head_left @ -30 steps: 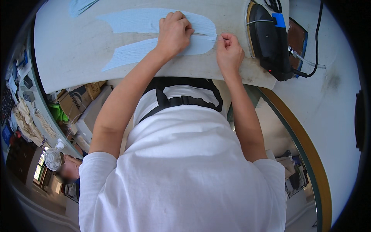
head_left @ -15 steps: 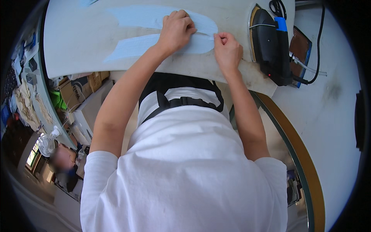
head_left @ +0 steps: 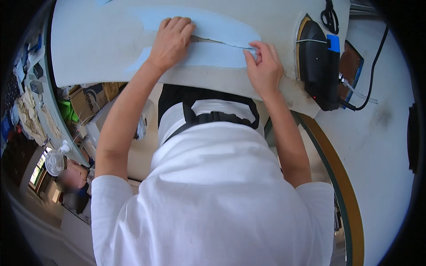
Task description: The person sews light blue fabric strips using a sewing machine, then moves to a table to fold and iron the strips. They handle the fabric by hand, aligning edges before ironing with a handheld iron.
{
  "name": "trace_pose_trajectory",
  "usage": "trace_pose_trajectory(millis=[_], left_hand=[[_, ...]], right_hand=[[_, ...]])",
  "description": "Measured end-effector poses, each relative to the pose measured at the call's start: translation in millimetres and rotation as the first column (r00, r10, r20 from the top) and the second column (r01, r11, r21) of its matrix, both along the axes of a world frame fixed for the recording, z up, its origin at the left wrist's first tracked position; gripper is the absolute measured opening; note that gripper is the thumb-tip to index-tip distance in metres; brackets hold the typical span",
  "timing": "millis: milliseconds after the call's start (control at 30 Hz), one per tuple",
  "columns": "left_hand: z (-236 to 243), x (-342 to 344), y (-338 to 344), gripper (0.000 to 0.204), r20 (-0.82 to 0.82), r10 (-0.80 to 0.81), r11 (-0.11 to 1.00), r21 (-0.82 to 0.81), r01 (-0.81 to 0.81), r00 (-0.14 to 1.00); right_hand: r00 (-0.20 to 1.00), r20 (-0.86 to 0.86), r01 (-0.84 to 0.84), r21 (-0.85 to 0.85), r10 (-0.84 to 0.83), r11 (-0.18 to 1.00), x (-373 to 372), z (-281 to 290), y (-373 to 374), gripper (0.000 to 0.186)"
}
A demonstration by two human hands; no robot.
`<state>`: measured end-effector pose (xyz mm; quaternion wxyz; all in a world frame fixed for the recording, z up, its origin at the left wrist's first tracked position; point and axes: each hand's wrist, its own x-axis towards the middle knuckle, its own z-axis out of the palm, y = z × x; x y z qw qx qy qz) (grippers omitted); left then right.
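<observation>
A light-blue fabric piece [head_left: 213, 27] lies on the pale ironing surface, with two long parts side by side and a narrow dark gap between them. My left hand [head_left: 173, 43] rests at the gap toward the middle, its fingers curled together at the inner edge of the cloth; the fingertips are partly hidden. At the right end of the cloth is my right hand [head_left: 266, 68], thumb and forefinger apart on either side of the gap's end. A black iron [head_left: 315, 64] with a blue patch stands to the right of my right hand.
Black-handled scissors [head_left: 329, 17] lie beyond the iron. A black cord [head_left: 372, 66] runs from the iron past a brown, blue-edged pad [head_left: 351, 66]. Cardboard boxes [head_left: 91, 102] stand below at left. Another person, blurred, is at the lower left.
My left hand has slid left along the gap. My right hand's fingers have spread from a pinch. The view has shifted slightly, and the cloth and iron appear farther right.
</observation>
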<state>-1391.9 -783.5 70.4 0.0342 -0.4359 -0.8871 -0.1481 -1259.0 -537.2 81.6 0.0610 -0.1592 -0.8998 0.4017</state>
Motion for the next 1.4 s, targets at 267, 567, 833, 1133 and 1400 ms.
trace_pose_trajectory(millis=[267,567,833,1133,1400], left_hand=[[-3,-21,-33,0.034,-0.04,0.034,0.999,-0.034,-0.035,0.999],[1,-12,-39,0.034,-0.011,0.006,0.999,-0.04,-0.006,1.0],[1,-48,-81,0.036,-0.165,0.045,0.985,-0.155,-0.071,0.985],[2,-42,-104,0.026,-0.138,0.088,0.972,-0.204,-0.116,0.986],[-5,-69,-93,0.034,-0.193,0.371,0.885,-0.221,-0.409,0.908]], right_hand=[[0.978,-0.085,-0.175,0.139,0.188,0.975,-23,-19,6,0.008],[0.975,0.013,-0.221,0.089,0.221,0.971,-23,-13,10,0.004],[0.98,-0.014,-0.193,0.127,0.197,0.973,-22,-16,12,0.008],[0.986,0.014,-0.167,0.118,0.167,0.979,-24,-14,10,0.012],[0.988,0.063,-0.148,0.115,0.141,0.982,-22,-8,10,0.013]])
